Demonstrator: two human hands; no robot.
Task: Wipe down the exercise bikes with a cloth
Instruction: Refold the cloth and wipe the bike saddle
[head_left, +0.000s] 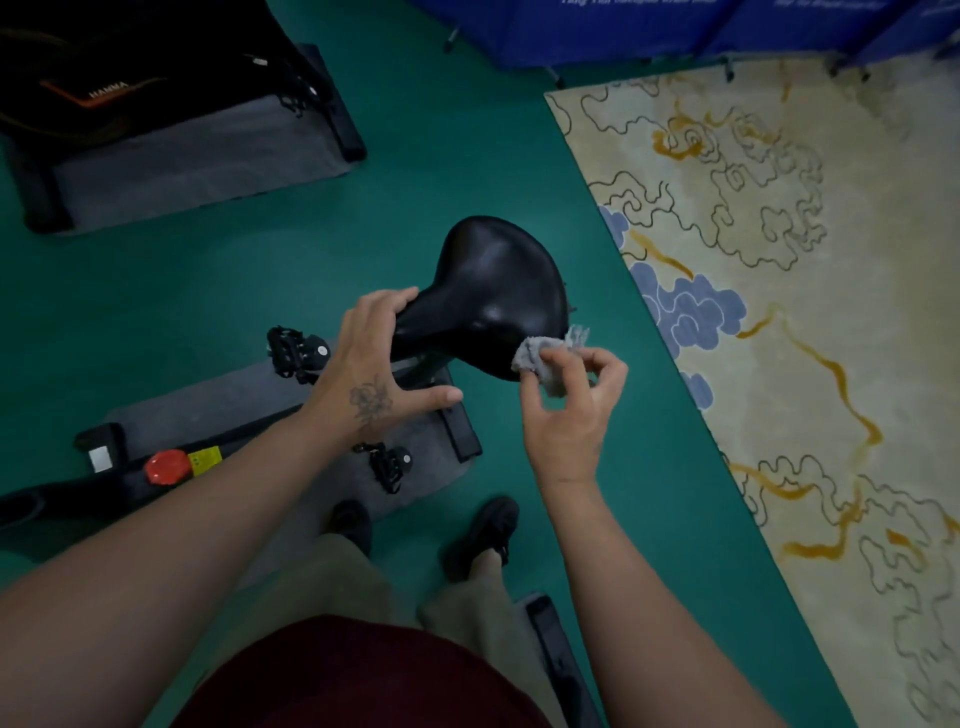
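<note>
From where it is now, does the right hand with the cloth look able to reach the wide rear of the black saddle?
Probably yes. The right hand pinches the grey cloth against the glossy black bike saddle's near edge, and nothing lies over its wide rear. The left hand holds only the narrow nose.

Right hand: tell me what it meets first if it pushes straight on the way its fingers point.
Most likely the saddle. The right hand pinches the grey cloth, already at the saddle's near edge, so the cloth presses the black surface first. Depth is hard to judge from above.
</note>
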